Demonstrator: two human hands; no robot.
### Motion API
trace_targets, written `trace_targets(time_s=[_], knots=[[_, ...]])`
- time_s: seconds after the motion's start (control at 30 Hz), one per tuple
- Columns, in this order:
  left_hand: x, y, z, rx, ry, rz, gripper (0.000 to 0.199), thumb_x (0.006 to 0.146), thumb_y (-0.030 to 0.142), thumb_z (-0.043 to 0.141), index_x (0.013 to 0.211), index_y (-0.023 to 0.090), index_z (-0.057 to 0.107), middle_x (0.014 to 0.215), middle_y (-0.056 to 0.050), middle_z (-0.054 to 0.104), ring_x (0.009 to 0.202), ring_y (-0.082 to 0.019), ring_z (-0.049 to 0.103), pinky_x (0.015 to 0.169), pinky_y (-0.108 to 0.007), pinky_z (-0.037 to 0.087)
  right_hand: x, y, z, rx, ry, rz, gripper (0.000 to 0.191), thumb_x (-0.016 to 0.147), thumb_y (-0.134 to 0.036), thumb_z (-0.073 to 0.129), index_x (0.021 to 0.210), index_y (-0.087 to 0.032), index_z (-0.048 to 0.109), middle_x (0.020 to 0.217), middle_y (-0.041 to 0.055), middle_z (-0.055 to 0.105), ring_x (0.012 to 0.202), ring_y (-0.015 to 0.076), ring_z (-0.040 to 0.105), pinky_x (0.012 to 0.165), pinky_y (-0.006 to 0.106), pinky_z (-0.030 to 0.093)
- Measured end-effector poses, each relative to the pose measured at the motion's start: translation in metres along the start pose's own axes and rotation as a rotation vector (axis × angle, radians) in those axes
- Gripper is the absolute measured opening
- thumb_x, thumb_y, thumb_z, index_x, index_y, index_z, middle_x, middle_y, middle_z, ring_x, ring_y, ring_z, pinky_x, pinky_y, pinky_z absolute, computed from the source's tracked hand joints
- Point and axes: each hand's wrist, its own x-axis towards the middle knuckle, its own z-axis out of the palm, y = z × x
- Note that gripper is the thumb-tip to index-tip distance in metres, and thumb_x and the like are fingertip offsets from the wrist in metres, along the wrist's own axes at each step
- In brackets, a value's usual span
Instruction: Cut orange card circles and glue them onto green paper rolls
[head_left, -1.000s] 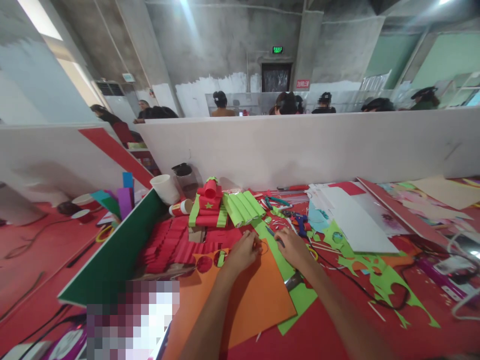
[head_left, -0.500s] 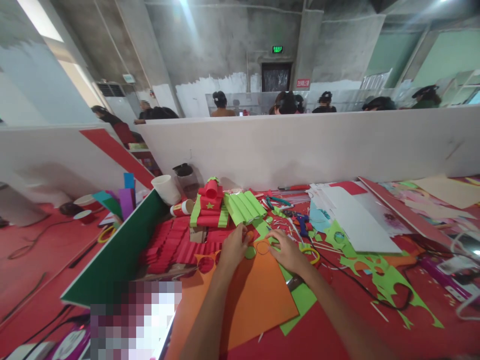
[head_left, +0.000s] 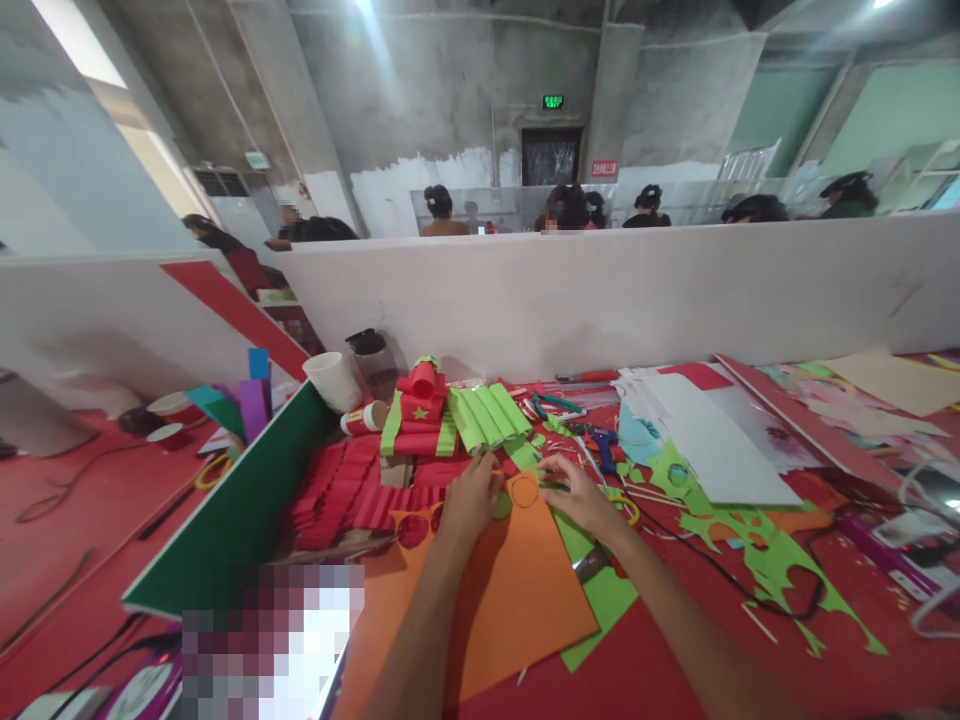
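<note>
An orange paper sheet point(head_left: 517, 600) lies in front of me, with a circle outlined near its top edge. My left hand point(head_left: 472, 497) is at the sheet's upper left, fingers closed on a small orange paper piece point(head_left: 498, 472). Just below those fingers shows a green paper disc point(head_left: 502, 506). My right hand point(head_left: 576, 493) is at the upper right corner, its thumb and bent fingers closed about the sheet's edge. Under the sheet, a green paper sheet point(head_left: 604, 610) sticks out on the right. Another orange sheet with cut round holes point(head_left: 397, 575) lies to the left.
A red and green paper model point(head_left: 421, 410) stands behind my hands, beside green paper rolls point(head_left: 491, 415). Folded red paper point(head_left: 341, 490) lies left, along a green board point(head_left: 225, 500). Yellow-handled scissors point(head_left: 628, 510), green scraps point(head_left: 780, 560) and a white board point(head_left: 724, 440) are on the right.
Both hands stay over the top of the orange sheet with only slight finger movement. My right forearm has shifted a little to the right. The sheet lies almost where it was.
</note>
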Motion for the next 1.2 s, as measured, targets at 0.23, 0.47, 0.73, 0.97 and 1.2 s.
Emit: trace_targets(time_s=[0.23,0.47,0.73,0.97,1.2], knots=[[0.002,0.002,-0.002,-0.219,0.020,0.257,0.036,0.099,0.031,0.031,0.097,0.019,0.064,0.098,-0.011,0.069,0.093,-0.024,0.062,0.081,-0.034,0.045,-0.006,-0.003,-0.003,-0.057,-0.226,0.058,0.030,0.074,-0.018,0.063,0.096,-0.023,0.043,0.086,-0.0039,0.053,0.069,0.0105,0.054,0.064,0.024,0.041],[0.002,0.007,-0.006,-0.387,-0.089,0.241,0.037,0.099,0.039,0.034,0.101,0.019,0.065,0.098,-0.009,0.070,0.090,-0.021,0.064,0.079,-0.030,0.046,-0.009,-0.013,-0.014,-0.151,-0.266,0.044,0.028,0.075,-0.015,0.059,0.088,-0.024,0.035,0.069,-0.0087,0.043,0.061,0.0099,0.046,0.059,0.021,0.033],[0.012,0.019,-0.031,-0.571,-0.185,0.226,0.039,0.090,0.042,0.053,0.120,0.017,0.059,0.090,-0.006,0.067,0.083,-0.018,0.061,0.074,-0.027,0.047,0.006,-0.038,-0.059,-0.435,-0.315,0.002,0.023,0.079,-0.016,0.054,0.094,-0.024,0.038,0.073,-0.0058,0.055,0.059,0.0120,0.047,0.057,0.023,0.035],[0.021,0.020,-0.048,-0.731,-0.297,0.236,0.042,0.089,0.041,0.056,0.122,0.015,0.057,0.094,-0.008,0.068,0.083,-0.019,0.063,0.072,-0.029,0.051,0.041,-0.065,-0.081,-0.692,-0.421,-0.031,0.027,0.071,-0.012,0.061,0.091,-0.023,0.046,0.079,-0.0028,0.059,0.067,0.0142,0.053,0.058,0.023,0.036],[0.026,0.021,-0.040,-0.707,-0.235,0.281,0.037,0.088,0.038,0.058,0.119,0.017,0.060,0.123,-0.013,0.064,0.106,-0.020,0.062,0.090,-0.032,0.051,0.062,-0.089,-0.075,-0.846,-0.393,-0.120,0.032,0.056,-0.003,0.064,0.077,-0.025,0.054,0.057,-0.0083,0.053,0.045,0.0107,0.045,0.045,0.023,0.029]])
